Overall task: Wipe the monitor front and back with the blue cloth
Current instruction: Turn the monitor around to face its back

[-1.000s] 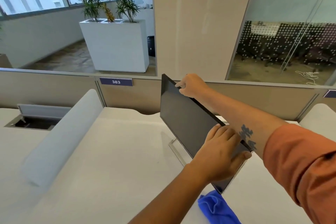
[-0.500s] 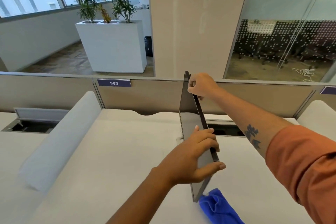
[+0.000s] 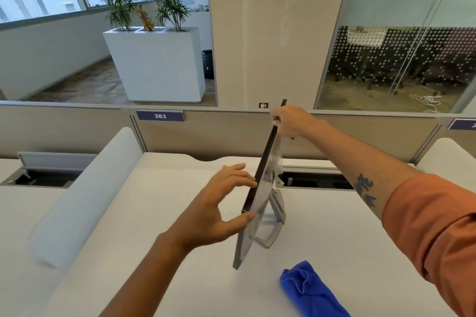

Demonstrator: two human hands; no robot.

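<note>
The monitor [image 3: 260, 188] stands on its grey stand [image 3: 273, 219] near the middle of the white desk [image 3: 128, 213], turned almost edge-on to the camera, so its long axis runs away from the person, from the near lower corner up to the far top corner by the partition. The right hand [image 3: 288, 122] is clamped round that far top edge, fingers curled over it. The left hand [image 3: 219, 208] is spread, fingers straight, with fingertips and thumb touching the near edge of the panel on its dark screen side, pressing and not gripping. The pale back of the monitor faces right. The blue cloth [image 3: 309, 288] lies crumpled on the desk just to the right of the monitor's near corner, on the back side, apart from both hands. The cloth lies closer to the right forearm than to the left hand, so the right hand looks better placed to let go, drop back and pick it up while the left steadies the panel.
</note>
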